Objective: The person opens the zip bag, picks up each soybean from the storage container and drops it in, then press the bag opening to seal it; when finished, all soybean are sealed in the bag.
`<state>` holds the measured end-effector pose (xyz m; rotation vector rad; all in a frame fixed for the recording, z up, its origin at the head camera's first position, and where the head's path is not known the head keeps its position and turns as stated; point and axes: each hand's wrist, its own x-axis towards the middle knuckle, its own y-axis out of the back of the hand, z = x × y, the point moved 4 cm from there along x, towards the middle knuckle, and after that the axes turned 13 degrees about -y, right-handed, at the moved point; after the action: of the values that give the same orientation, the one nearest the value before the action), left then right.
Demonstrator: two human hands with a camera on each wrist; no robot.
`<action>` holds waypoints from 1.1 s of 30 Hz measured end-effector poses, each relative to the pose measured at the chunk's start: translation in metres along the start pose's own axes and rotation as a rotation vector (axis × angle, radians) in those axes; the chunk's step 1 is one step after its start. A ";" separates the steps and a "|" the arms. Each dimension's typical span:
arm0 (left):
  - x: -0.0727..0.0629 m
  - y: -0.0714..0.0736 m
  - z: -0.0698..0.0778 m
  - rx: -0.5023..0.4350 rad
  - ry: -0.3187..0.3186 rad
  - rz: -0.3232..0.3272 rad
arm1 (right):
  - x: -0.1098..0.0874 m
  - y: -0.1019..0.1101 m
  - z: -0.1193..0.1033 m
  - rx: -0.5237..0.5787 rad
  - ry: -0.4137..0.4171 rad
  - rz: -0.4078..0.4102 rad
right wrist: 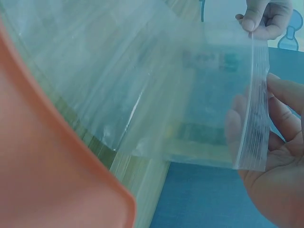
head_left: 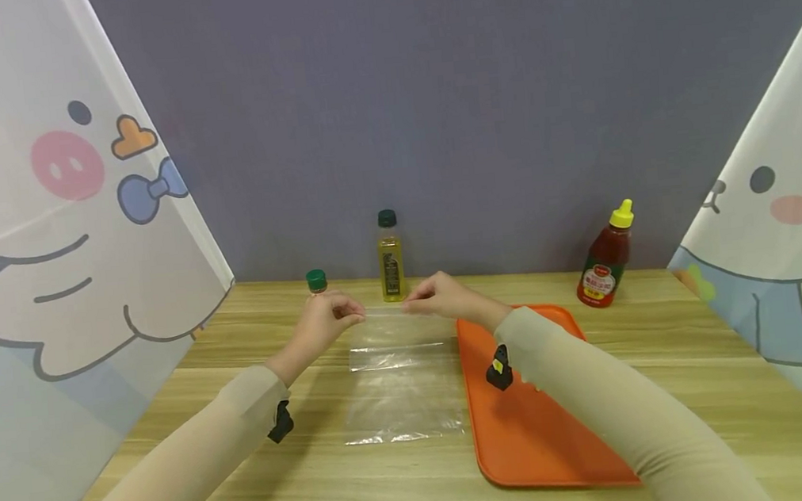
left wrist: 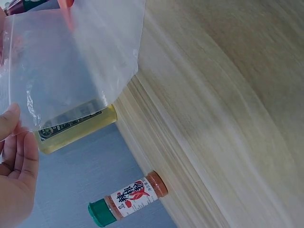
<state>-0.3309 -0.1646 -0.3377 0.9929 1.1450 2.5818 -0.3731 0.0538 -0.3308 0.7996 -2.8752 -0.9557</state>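
A clear zip-seal plastic bag hangs between both hands over the wooden table, its zip strip uppermost and a crease across its middle. My left hand pinches the top left corner between thumb and fingers, as the left wrist view of the bag also shows. At the other end of the strip, my right hand holds the top edge. In the right wrist view, the right hand's fingers show through the film behind the ribbed strip, with the thumb in front.
An orange tray lies right of the bag, partly under the right forearm. Behind the hands stand an oil bottle and a green-capped shaker of red powder. A red sauce bottle with a yellow nozzle stands at the back right, near the grey partition.
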 end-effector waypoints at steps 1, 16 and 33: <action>0.000 0.000 0.000 0.001 0.000 -0.001 | 0.000 0.000 0.002 0.004 -0.004 -0.002; -0.002 -0.003 0.000 0.020 -0.007 -0.003 | -0.002 0.008 0.009 -0.100 -0.024 -0.008; 0.011 -0.029 0.039 0.078 -0.287 -0.039 | -0.001 0.005 0.008 -0.072 -0.024 -0.051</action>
<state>-0.3190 -0.1167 -0.3336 1.2938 1.1791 2.2842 -0.3757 0.0624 -0.3347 0.8658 -2.8352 -1.0743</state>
